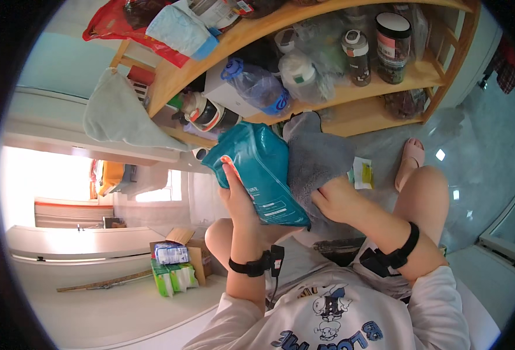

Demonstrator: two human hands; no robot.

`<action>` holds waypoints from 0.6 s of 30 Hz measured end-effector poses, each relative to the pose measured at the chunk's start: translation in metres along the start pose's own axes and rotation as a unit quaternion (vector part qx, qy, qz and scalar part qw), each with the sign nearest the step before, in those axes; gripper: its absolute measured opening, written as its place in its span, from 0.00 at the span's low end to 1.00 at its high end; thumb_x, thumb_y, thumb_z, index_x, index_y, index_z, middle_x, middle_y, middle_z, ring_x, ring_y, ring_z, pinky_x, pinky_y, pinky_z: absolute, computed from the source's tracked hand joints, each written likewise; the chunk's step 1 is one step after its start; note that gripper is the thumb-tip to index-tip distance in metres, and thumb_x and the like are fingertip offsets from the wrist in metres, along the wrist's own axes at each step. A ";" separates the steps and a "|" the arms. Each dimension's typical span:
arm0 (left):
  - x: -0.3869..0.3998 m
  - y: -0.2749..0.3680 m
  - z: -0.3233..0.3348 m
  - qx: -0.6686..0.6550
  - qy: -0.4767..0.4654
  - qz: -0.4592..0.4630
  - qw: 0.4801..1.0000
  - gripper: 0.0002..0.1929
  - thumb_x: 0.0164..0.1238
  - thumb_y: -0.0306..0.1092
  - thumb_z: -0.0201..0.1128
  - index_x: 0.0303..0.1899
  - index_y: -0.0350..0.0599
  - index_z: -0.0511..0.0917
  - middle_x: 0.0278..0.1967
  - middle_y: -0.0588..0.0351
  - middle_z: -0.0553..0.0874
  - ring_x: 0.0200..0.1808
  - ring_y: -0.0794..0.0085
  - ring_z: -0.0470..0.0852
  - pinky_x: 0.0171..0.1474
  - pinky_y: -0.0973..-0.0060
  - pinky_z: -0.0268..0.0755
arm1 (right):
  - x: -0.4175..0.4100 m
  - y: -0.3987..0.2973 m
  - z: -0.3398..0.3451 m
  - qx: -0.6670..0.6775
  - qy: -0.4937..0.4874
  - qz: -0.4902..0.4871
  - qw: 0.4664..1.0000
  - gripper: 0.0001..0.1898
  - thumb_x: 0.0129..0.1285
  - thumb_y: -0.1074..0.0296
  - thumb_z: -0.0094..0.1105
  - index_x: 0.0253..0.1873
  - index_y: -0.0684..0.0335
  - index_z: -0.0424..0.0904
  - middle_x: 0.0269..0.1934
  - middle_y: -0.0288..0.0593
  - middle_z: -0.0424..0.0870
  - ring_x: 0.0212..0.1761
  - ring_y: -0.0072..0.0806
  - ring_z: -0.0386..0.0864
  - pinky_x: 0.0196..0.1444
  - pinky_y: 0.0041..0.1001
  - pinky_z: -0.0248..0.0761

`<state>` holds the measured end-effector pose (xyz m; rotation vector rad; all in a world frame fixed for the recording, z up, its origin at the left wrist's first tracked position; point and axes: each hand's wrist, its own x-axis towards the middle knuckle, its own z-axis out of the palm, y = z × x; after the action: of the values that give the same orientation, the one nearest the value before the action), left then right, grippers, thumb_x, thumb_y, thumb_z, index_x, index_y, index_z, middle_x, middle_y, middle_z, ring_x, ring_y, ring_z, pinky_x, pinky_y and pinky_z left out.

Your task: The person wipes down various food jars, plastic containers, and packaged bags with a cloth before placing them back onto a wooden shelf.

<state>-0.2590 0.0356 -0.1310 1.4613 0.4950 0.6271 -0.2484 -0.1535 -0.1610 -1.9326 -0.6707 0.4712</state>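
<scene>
My left hand grips a teal plastic pouch by its left side, thumb lying on the front near an orange patch. The pouch looks filled and bears pale writing. My right hand has its fingers closed on a grey plush cloth, which hangs along the pouch's right side and touches it. The far end of the cloth reaches up toward the wooden shelf unit. The fingers of my left hand behind the pouch are hidden.
Bottles crowd the shelf, among them a blue-capped plastic bottle, a dark bottle and a black-lidded jar. A pale cloth drapes at the left. A packet lies on the floor. Lower left stands an open carton.
</scene>
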 end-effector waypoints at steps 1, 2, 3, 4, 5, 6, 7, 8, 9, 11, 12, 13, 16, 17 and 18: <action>-0.001 0.001 -0.002 0.001 -0.004 -0.002 1.000 0.25 0.73 0.51 0.51 0.50 0.31 0.75 0.40 0.50 0.83 0.35 0.69 0.84 0.36 0.75 0.80 | -0.001 0.001 0.005 0.001 0.003 0.003 1.000 0.16 0.55 0.76 0.48 0.49 0.70 0.76 0.45 0.61 0.78 0.51 0.57 0.74 0.57 0.42 0.66; -0.003 0.003 -0.006 0.096 -0.040 0.002 0.995 0.23 0.73 0.49 0.52 0.46 0.32 0.77 0.37 0.52 0.83 0.33 0.73 0.83 0.34 0.78 0.76 | -0.001 0.003 0.013 0.021 0.066 -0.020 0.997 0.16 0.55 0.76 0.48 0.49 0.70 0.76 0.46 0.61 0.78 0.52 0.58 0.73 0.57 0.42 0.65; -0.005 0.004 -0.009 0.191 -0.075 0.008 0.979 0.21 0.73 0.47 0.52 0.43 0.33 0.78 0.33 0.54 0.84 0.31 0.77 0.81 0.32 0.80 0.73 | 0.002 0.001 0.016 0.040 0.129 -0.046 0.990 0.16 0.55 0.76 0.48 0.49 0.70 0.76 0.47 0.61 0.77 0.53 0.58 0.72 0.58 0.43 0.65; -0.004 -0.005 -0.010 0.278 -0.014 -0.021 0.960 0.17 0.73 0.41 0.53 0.40 0.33 0.79 0.32 0.54 0.83 0.30 0.76 0.80 0.31 0.79 0.70 | 0.005 -0.002 0.016 0.041 0.131 -0.044 0.990 0.16 0.55 0.76 0.48 0.49 0.70 0.76 0.47 0.61 0.77 0.53 0.58 0.72 0.58 0.43 0.65; -0.009 -0.007 -0.011 0.279 -0.017 -0.021 0.960 0.17 0.73 0.41 0.53 0.40 0.33 0.79 0.32 0.54 0.83 0.30 0.76 0.80 0.31 0.79 0.70 | 0.010 -0.007 0.015 0.038 0.273 -0.123 0.953 0.14 0.59 0.70 0.48 0.46 0.70 0.77 0.42 0.64 0.78 0.48 0.59 0.74 0.53 0.44 0.67; -0.017 -0.003 -0.012 0.299 -0.065 0.001 0.952 0.17 0.73 0.40 0.53 0.39 0.33 0.79 0.32 0.54 0.83 0.30 0.76 0.80 0.31 0.79 0.70 | 0.012 -0.011 0.012 0.034 0.405 -0.199 0.892 0.15 0.63 0.64 0.48 0.43 0.71 0.78 0.36 0.66 0.78 0.43 0.60 0.76 0.48 0.45 0.70; -0.024 -0.002 -0.013 0.317 -0.114 0.023 0.941 0.16 0.73 0.39 0.53 0.38 0.32 0.79 0.32 0.54 0.84 0.30 0.75 0.80 0.30 0.78 0.71 | 0.012 -0.014 0.008 0.036 0.406 -0.198 0.891 0.15 0.63 0.64 0.48 0.43 0.71 0.78 0.36 0.66 0.78 0.43 0.60 0.76 0.48 0.45 0.70; -0.023 -0.015 -0.020 0.315 -0.114 0.057 0.940 0.15 0.73 0.38 0.53 0.40 0.32 0.79 0.33 0.54 0.84 0.30 0.73 0.81 0.32 0.76 0.73 | 0.011 -0.017 0.004 0.071 0.369 -0.168 0.911 0.15 0.63 0.64 0.48 0.44 0.72 0.78 0.38 0.67 0.78 0.45 0.60 0.76 0.49 0.45 0.69; -0.025 -0.013 -0.016 0.318 -0.114 0.056 0.939 0.15 0.73 0.38 0.53 0.40 0.32 0.79 0.33 0.54 0.84 0.30 0.73 0.81 0.32 0.76 0.73 | 0.011 -0.019 0.001 0.106 0.331 -0.137 0.928 0.15 0.63 0.64 0.48 0.44 0.72 0.77 0.39 0.68 0.78 0.47 0.59 0.75 0.51 0.44 0.68; -0.029 -0.006 -0.004 0.169 -0.004 0.005 0.986 0.21 0.72 0.46 0.55 0.42 0.31 0.78 0.35 0.53 0.82 0.36 0.81 0.78 0.36 0.79 0.73 | 0.010 -0.022 -0.006 0.172 0.256 -0.089 0.947 0.16 0.63 0.63 0.49 0.42 0.73 0.78 0.38 0.68 0.78 0.46 0.60 0.76 0.50 0.45 0.69; -0.021 -0.009 -0.008 0.080 -0.030 -0.009 0.996 0.21 0.73 0.45 0.54 0.51 0.32 0.73 0.45 0.48 0.80 0.43 0.74 0.80 0.43 0.76 0.76 | 0.011 -0.023 -0.009 0.232 0.176 -0.043 0.956 0.17 0.64 0.62 0.49 0.40 0.74 0.78 0.38 0.69 0.78 0.44 0.60 0.76 0.49 0.45 0.69; -0.008 -0.017 -0.015 0.081 -0.029 -0.007 0.996 0.21 0.73 0.45 0.54 0.51 0.32 0.73 0.45 0.48 0.80 0.43 0.74 0.80 0.43 0.76 0.76 | 0.012 -0.021 -0.008 0.233 0.176 -0.046 0.955 0.17 0.64 0.62 0.49 0.40 0.74 0.78 0.38 0.69 0.78 0.44 0.60 0.76 0.49 0.45 0.69; 0.012 -0.019 -0.019 -0.141 -0.035 -0.009 0.989 0.22 0.76 0.45 0.47 0.58 0.35 0.68 0.53 0.43 0.77 0.47 0.62 0.83 0.49 0.69 0.80 | 0.011 -0.015 -0.005 0.207 0.106 -0.040 0.972 0.19 0.63 0.59 0.50 0.36 0.74 0.79 0.34 0.68 0.79 0.40 0.61 0.77 0.45 0.47 0.70; 0.016 -0.021 -0.022 -0.140 -0.034 -0.007 0.990 0.22 0.76 0.45 0.47 0.58 0.35 0.68 0.53 0.43 0.77 0.47 0.62 0.83 0.49 0.69 0.80 | 0.006 -0.017 -0.008 0.160 0.087 -0.031 0.983 0.20 0.63 0.58 0.50 0.34 0.73 0.80 0.32 0.67 0.79 0.37 0.61 0.78 0.43 0.48 0.70; 0.021 -0.021 -0.026 -0.155 -0.066 -0.009 0.986 0.22 0.75 0.44 0.47 0.57 0.34 0.68 0.52 0.43 0.77 0.48 0.61 0.82 0.50 0.65 0.80 | 0.002 -0.019 -0.009 0.112 0.068 -0.021 0.991 0.21 0.63 0.56 0.50 0.33 0.72 0.80 0.30 0.66 0.79 0.35 0.60 0.78 0.42 0.49 0.71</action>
<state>-0.2581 0.0687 -0.1522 1.1934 0.2912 0.5606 -0.2461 -0.1520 -0.1401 -1.7184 -0.5445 0.3687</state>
